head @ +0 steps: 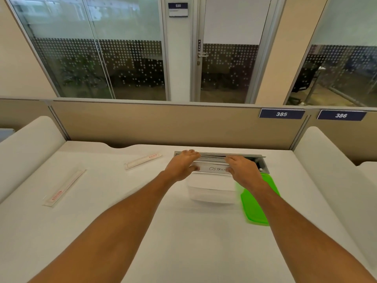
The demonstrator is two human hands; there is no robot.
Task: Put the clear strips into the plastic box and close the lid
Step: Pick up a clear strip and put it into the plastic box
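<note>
Two strips still loose on the desk: one [64, 187] far left, one [143, 161] mid-left. A third strip [213, 168], clear with handwriting, is pinched between my left hand [182, 164] and right hand [243, 172] above the open box [212, 190]. Green lid [255, 209] lies right.
</note>
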